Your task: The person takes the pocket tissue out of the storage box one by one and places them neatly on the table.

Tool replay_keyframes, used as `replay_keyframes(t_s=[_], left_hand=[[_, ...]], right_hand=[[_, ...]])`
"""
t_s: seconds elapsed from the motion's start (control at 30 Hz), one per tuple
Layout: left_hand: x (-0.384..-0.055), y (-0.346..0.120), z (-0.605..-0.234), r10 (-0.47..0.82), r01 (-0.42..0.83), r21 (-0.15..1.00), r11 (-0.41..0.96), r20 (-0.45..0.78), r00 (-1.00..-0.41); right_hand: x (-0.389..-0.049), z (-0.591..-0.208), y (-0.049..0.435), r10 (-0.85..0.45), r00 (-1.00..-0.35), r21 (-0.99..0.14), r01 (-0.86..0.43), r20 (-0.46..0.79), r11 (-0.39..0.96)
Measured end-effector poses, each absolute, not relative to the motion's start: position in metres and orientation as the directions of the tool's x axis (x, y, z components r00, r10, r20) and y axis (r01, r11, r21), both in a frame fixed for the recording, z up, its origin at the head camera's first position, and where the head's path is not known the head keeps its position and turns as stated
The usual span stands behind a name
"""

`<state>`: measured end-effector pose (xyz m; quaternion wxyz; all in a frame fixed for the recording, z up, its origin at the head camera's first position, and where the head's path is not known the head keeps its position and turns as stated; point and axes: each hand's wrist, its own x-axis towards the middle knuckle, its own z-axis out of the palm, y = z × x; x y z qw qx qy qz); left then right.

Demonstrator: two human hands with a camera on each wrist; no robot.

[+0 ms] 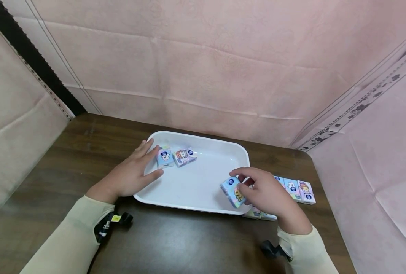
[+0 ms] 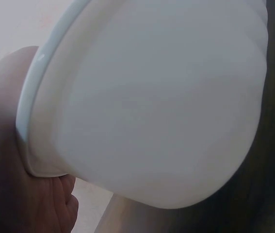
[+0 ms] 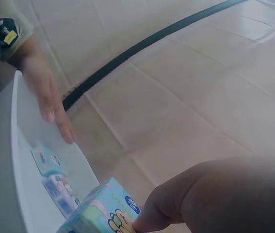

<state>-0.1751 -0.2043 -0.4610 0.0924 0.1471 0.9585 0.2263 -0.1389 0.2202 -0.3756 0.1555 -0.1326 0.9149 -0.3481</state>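
Observation:
My right hand [image 1: 266,192] pinches a small light-blue tissue pack [image 1: 230,190] with a yellow cartoon print, tilted above the right end of a white tray [image 1: 196,186]. The right wrist view shows the thumb against that pack [image 3: 103,206]. My left hand [image 1: 127,175] rests at the tray's left rim, its fingers spread and fairly straight. In the left wrist view, the palm lies against the rim beside the tray's outer wall [image 2: 161,111]. Inside the tray, near the left fingers, lie a blue tissue pack [image 1: 165,158] and a purple-white one [image 1: 185,157].
Right of the tray, several tissue packs [image 1: 305,192] lie side by side on the brown wooden table [image 1: 161,243], partly hidden by the right hand. More packs [image 1: 268,217] show by the tray's front right corner. Pink cloth [image 1: 203,68] hangs behind the table and at both sides.

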Motion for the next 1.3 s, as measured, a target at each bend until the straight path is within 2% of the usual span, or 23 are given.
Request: replay_keyframes(t_s=[0.43, 0.73, 1.3], left_hand=[[-0.174, -0.205, -0.463, 0.326, 0.242, 0.467, 0.85, -0.106, -0.94], [-0.174, -0.206, -0.463, 0.323, 0.242, 0.463, 0.853, -0.105, -0.941], [-0.174, -0.205, -0.463, 0.325, 0.242, 0.473, 0.847, -0.103, -0.94]], right_hand=[[-0.125, -0.378, 0.266, -0.234, -0.958, -0.706, -0.049, -0.167, 0.707], [-0.117, -0.38, 0.292, -0.172, -0.973, -0.685, -0.021, -0.153, 0.729], [-0.107, -0.397, 0.334, -0.01, -0.971, -0.63, 0.147, -0.239, 0.763]])
